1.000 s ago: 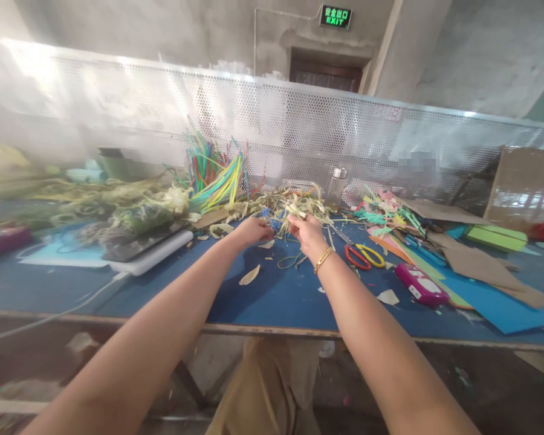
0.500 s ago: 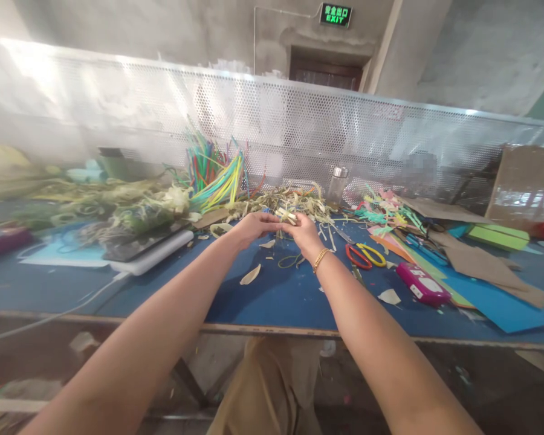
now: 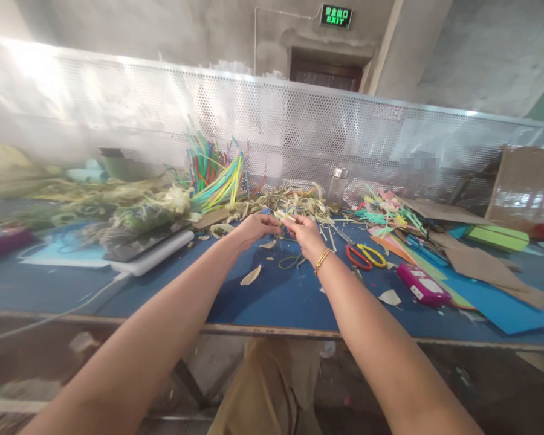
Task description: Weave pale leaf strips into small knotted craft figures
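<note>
Over the blue table [image 3: 263,302] my two hands meet at a small pale piece of dried plant husk [image 3: 280,214]. My right hand [image 3: 306,234], with a gold bracelet at the wrist, pinches the husk between thumb and fingers. Close beside it, my left hand [image 3: 257,227] has its fingertips pressed together; a thin greenish strand hangs by them, and what they grip is too small to make out. Below lie a loose husk flake [image 3: 251,275] and a green loop of string [image 3: 290,261]. Scissors [image 3: 366,256] with red and yellow handles rest right of my right hand.
Behind my hands is a heap of husk scraps [image 3: 294,198], with a glass bottle [image 3: 337,186] beside it. Colourful stems [image 3: 215,175] stand left. A white power strip [image 3: 154,254] trails a cable. A magenta box [image 3: 423,284] and coloured paper [image 3: 494,302] lie right. A perforated metal screen [image 3: 272,121] stands behind.
My fingertips have drawn slightly apart, and the pale husk piece now sits mainly in my right hand, turned a little. Things on the table have not moved.
</note>
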Demonstrator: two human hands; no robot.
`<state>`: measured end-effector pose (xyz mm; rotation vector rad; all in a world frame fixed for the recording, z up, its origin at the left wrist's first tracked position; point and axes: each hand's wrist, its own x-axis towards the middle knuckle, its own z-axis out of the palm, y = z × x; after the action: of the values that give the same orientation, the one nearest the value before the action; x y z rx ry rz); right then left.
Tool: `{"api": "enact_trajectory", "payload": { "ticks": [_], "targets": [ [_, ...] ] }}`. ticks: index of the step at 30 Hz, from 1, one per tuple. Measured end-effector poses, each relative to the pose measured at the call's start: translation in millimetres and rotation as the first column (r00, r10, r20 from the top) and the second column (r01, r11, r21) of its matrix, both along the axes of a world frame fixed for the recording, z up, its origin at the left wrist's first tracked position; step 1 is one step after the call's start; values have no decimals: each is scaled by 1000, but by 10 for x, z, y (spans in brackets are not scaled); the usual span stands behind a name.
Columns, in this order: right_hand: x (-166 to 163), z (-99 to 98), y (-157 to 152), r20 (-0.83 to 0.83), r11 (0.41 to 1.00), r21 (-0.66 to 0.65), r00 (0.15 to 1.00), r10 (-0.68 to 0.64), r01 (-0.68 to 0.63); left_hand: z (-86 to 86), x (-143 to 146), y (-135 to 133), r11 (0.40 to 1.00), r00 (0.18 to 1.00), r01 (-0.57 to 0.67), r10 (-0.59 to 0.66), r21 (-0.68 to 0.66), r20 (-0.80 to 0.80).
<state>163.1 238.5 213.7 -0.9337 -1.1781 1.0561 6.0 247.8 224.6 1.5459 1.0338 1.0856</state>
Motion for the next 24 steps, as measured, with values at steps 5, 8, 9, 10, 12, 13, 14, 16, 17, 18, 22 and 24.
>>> {"api": "enact_trajectory", "payload": {
  "ticks": [5, 8, 9, 10, 12, 13, 14, 16, 17, 18, 22, 24],
  "targets": [
    [0, 27, -20, 2, 1000, -3, 1000, 15, -15, -3, 9, -15, 996, 996, 83, -84, -31, -31],
    [1, 36, -27, 6, 1000, -3, 1000, 19, -19, -6, -1, -5, 991, 989, 134, -135, -10, -65],
    [0, 33, -25, 9, 1000, -3, 1000, 19, -19, -6, -6, 1, 990, 986, 143, -142, -2, -86],
    [-3, 26, -21, 16, 1000, 1, 1000, 20, -20, -6, -12, 6, 990, 985, 139, -138, 0, -107],
    [-12, 2, -8, 39, 1000, 18, 999, 22, -22, -4, -24, 13, 995, 983, 103, -104, -13, -148],
    [-18, -14, 0, 53, 999, 31, 998, 30, -32, -3, -29, 15, 996, 983, 80, -83, -25, -165],
    [-25, -29, 6, 66, 998, 44, 997, 45, -48, -2, -35, 15, 997, 982, 60, -66, -38, -178],
    [-36, -54, 13, 78, 995, 63, 994, 77, -82, -2, -44, 12, 997, 978, 43, -55, -64, -200],
    [-38, -60, 14, 77, 994, 67, 993, 86, -91, 0, -46, 8, 996, 977, 40, -56, -78, -207],
    [-38, -60, 12, 74, 993, 68, 993, 87, -92, 2, -47, 3, 995, 976, 36, -54, -91, -209],
    [-7, -19, -4, 71, 998, 40, 996, 53, -56, 39, -34, -33, 982, 991, 30, -54, -187, -125],
    [12, 7, -8, 46, 999, 12, 998, 32, -33, 65, -20, -55, 965, 998, 44, -56, -260, -41]
  ]
}}
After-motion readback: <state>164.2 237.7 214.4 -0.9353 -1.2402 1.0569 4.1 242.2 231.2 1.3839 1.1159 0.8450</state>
